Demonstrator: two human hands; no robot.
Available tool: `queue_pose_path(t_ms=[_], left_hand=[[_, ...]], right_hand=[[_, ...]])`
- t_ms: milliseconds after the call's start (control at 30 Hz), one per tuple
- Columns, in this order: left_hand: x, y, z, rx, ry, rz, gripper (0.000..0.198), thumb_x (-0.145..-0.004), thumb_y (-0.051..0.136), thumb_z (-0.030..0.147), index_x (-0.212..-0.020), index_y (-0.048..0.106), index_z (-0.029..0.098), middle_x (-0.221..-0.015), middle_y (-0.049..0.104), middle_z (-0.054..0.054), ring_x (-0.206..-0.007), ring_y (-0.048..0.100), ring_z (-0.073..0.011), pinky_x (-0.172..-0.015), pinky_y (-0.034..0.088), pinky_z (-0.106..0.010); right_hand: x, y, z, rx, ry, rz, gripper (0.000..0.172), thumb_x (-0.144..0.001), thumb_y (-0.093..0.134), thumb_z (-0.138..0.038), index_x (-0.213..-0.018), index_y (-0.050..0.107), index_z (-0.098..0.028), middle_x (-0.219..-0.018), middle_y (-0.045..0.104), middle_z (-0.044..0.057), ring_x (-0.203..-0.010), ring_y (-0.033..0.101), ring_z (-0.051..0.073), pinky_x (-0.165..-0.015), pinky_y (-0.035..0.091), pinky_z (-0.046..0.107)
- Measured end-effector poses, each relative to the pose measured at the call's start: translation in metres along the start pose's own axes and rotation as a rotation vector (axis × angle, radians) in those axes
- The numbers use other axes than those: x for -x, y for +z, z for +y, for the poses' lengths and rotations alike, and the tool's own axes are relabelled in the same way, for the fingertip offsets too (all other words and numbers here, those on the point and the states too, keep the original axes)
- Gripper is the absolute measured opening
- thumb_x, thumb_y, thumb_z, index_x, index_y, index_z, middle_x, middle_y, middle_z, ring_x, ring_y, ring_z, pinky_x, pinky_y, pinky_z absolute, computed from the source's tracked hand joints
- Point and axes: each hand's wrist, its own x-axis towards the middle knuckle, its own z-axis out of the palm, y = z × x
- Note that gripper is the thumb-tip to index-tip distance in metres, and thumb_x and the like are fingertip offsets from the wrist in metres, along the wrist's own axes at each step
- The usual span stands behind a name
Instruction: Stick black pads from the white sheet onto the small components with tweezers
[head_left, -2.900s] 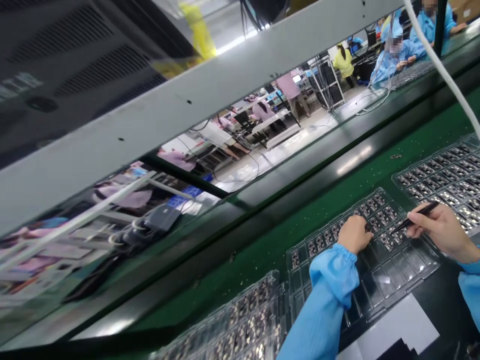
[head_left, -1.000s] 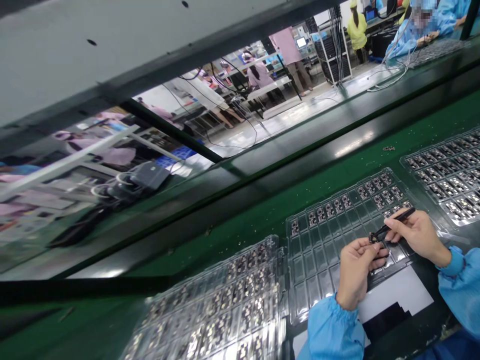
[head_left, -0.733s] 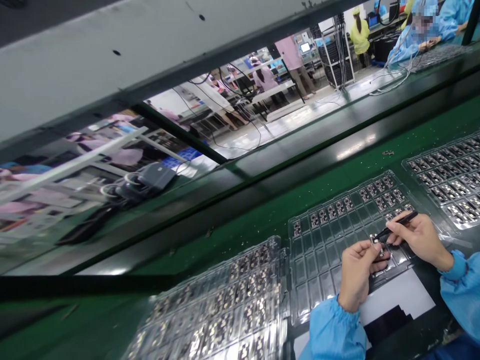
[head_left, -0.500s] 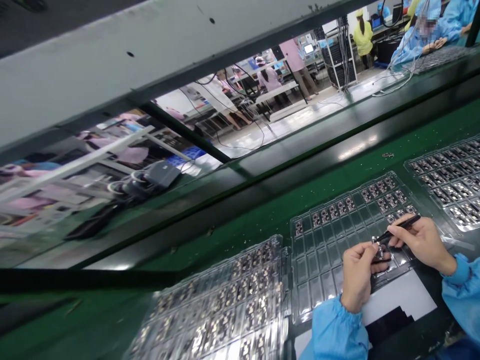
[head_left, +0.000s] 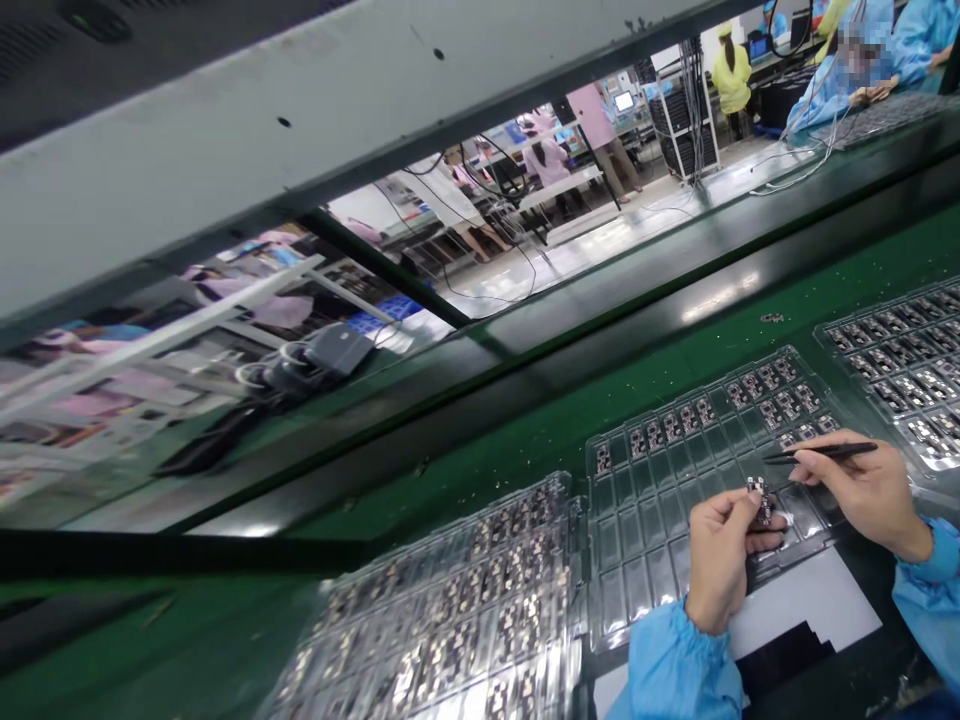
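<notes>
Between the thumb and fingers of my left hand (head_left: 724, 545) is a small circuit board (head_left: 759, 492), held upright over the near part of a clear plastic tray (head_left: 637, 530). My right hand (head_left: 862, 490) grips a pair of black tweezers (head_left: 840, 452), whose tips point left, above the board and apart from it. The tray has rows of pockets; several boards (head_left: 686, 418) lie in its far row and right corner, while many other pockets hold nothing. Blue sleeves cover both wrists.
A stack of clear trays with boards (head_left: 450, 600) stands to the left, and another filled tray (head_left: 900, 350) to the right. One loose board (head_left: 772, 318) lies on the green mat (head_left: 630, 385). A white sheet (head_left: 817, 600) is under my wrists. Co-workers sit beyond the bench.
My right hand has drawn the tweezers up and away from the board, and they now lie flatter. My left hand keeps its hold on the board. The view has shifted slightly.
</notes>
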Motion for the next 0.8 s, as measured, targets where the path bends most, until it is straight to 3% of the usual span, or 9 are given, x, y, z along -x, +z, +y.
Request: queue_pose_path(t_ms=[133,233,433,567,633,700,800], left_hand=[[-0.008,-0.004,0.023,-0.026,0.046,0.003,0.031,-0.065,0.071,0.038,-0.074,0.06,0.01,-0.069,0.062,-0.004,-0.054,0.062,-0.0135,-0.046,0.05,-0.021],[-0.035,-0.014,0.059,-0.136,0.159,0.09,0.026,-0.07,0.067,0.035,-0.076,0.058,0.011,-0.067,0.06,-0.003,-0.058,0.064,-0.0154,-0.049,0.052,-0.023],[-0.109,-0.063,0.144,-0.42,0.318,0.353,0.016,-0.083,0.053,0.022,-0.092,0.057,0.009,-0.084,0.063,-0.01,-0.069,0.064,-0.0134,-0.062,0.053,-0.024],[-0.133,-0.089,0.171,-0.71,0.449,0.481,0.026,-0.076,0.063,0.024,-0.096,0.058,0.008,-0.093,0.063,-0.014,-0.083,0.063,-0.0218,-0.069,0.052,-0.031],[-0.144,-0.081,0.169,-0.875,0.529,0.43,0.022,-0.07,0.068,0.022,-0.088,0.062,0.011,-0.093,0.064,-0.012,-0.094,0.059,-0.0254,-0.082,0.049,-0.035],[-0.159,-0.061,0.16,-1.028,0.598,0.315,0.015,-0.068,0.071,0.02,-0.08,0.064,0.014,-0.092,0.065,-0.009,-0.1,0.057,-0.0249,-0.091,0.044,-0.036],[-0.185,-0.022,0.141,-1.202,0.675,0.166,0.015,-0.08,0.061,0.027,-0.091,0.063,0.017,-0.103,0.061,-0.006,-0.098,0.056,-0.0193,-0.089,0.045,-0.038]], right_hand=[[-0.001,-0.002,0.005,0.034,-0.054,0.133,0.01,-0.082,0.063,-0.024,-0.088,0.067,-0.018,-0.071,0.068,0.003,-0.061,0.066,0.014,-0.058,0.056,0.021],[-0.001,0.0,0.011,0.002,-0.057,0.128,0.011,-0.082,0.063,-0.025,-0.088,0.067,-0.018,-0.073,0.068,0.003,-0.062,0.067,0.015,-0.057,0.057,0.022],[0.0,0.006,0.018,-0.028,-0.094,0.107,0.011,-0.083,0.061,-0.026,-0.083,0.066,-0.016,-0.072,0.067,0.005,-0.058,0.067,0.016,-0.051,0.057,0.022],[0.0,0.003,0.02,0.103,-0.247,0.179,0.008,-0.084,0.06,-0.022,-0.087,0.065,-0.018,-0.071,0.068,0.003,-0.058,0.066,0.015,-0.053,0.055,0.022],[-0.003,0.002,0.022,0.226,-0.367,0.206,0.008,-0.084,0.06,-0.022,-0.09,0.064,-0.018,-0.076,0.07,0.004,-0.064,0.067,0.016,-0.057,0.055,0.024],[-0.007,0.0,0.025,0.323,-0.488,0.192,0.01,-0.085,0.058,-0.021,-0.092,0.063,-0.017,-0.081,0.07,0.006,-0.07,0.068,0.018,-0.061,0.056,0.025],[-0.015,0.0,0.03,0.392,-0.601,0.138,0.013,-0.088,0.053,-0.02,-0.095,0.062,-0.015,-0.086,0.07,0.009,-0.077,0.068,0.018,-0.067,0.056,0.026]])
